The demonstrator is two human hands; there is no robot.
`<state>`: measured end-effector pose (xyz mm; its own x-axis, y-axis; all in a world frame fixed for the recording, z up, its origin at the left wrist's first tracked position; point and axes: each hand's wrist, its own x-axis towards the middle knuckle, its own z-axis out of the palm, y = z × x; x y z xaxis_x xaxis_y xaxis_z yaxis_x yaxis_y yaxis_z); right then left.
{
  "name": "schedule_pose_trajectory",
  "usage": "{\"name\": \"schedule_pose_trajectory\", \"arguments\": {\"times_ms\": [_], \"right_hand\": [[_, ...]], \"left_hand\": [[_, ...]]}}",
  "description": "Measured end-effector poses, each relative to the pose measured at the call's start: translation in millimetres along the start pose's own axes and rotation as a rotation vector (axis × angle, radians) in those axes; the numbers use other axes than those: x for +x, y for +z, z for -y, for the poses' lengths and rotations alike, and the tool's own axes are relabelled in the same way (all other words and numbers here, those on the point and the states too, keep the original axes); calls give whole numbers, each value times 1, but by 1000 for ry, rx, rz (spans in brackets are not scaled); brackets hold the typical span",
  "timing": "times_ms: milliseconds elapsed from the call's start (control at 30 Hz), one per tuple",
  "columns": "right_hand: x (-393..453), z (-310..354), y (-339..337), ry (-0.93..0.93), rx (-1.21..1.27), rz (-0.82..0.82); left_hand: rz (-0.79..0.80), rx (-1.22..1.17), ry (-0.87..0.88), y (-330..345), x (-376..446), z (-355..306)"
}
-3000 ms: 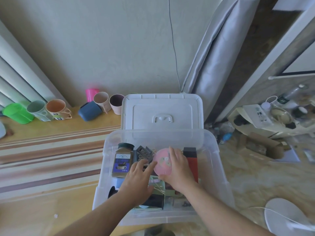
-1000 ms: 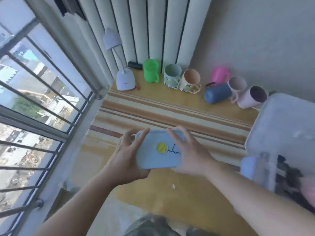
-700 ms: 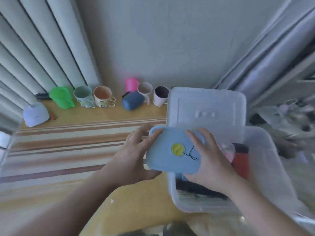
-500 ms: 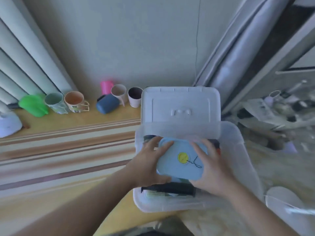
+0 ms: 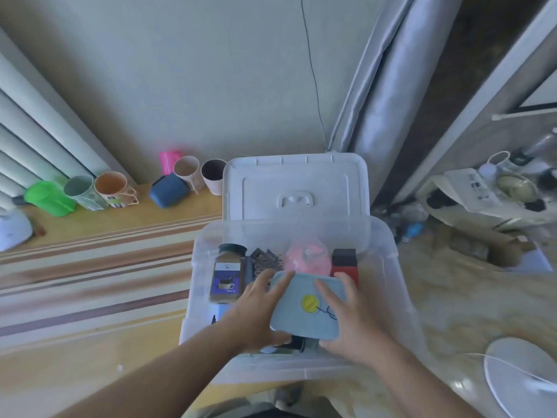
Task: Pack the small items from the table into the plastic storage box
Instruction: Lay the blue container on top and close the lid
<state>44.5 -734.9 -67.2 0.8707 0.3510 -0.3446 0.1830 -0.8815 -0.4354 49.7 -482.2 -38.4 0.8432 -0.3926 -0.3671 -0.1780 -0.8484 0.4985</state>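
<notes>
A clear plastic storage box (image 5: pixel 388 251) stands at the table's right end, its white lid (image 5: pixel 297 188) leaning open behind it. Inside lie a spice jar (image 5: pixel 226 277), a dark grid piece (image 5: pixel 265 260), a pink round item (image 5: pixel 307 260) and a red and black box (image 5: pixel 345 263). A light blue flat container (image 5: pixel 304 306) with a yellow dot is low inside the box, over the front items. My left hand (image 5: pixel 256 312) grips its left side and my right hand (image 5: pixel 352 321) its right side.
Several cups line the wall: a green one (image 5: pixel 49 197), a pale green one (image 5: pixel 80 191), an orange one (image 5: pixel 113 188), a tipped dark blue one (image 5: pixel 167 190), a pink one (image 5: pixel 168 161) and two pale ones (image 5: pixel 199 173). A white lamp base (image 5: pixel 12 227) sits far left. A white fan base (image 5: pixel 521 372) stands on the floor, right.
Both hands picked the blue container off the striped table at the left, carried it right and lowered it into the box.
</notes>
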Motion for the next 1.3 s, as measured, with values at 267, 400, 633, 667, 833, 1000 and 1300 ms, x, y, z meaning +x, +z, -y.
{"name": "schedule_pose_trajectory", "arguments": {"times_ms": [267,400,633,667,833,1000,1300], "right_hand": [[-10,-18,-17,125,-231,57],[-15,-27,-37,163,-176,153],[-13,-30,-38,35,-187,208],[-11,-30,-37,15,-187,209],[-3,-32,-45,-28,20,189],[31,-24,-105,-164,251,-201],[208,-84,-199,32,-16,-261]], "left_hand": [[104,-49,7,17,32,-22],[133,-14,64,21,43,-36],[211,31,72,40,56,-44],[198,27,74,41,56,-43],[106,26,117,8,53,-30],[-311,-112,12,-68,74,6],[-302,175,-385,-159,177,85]]}}
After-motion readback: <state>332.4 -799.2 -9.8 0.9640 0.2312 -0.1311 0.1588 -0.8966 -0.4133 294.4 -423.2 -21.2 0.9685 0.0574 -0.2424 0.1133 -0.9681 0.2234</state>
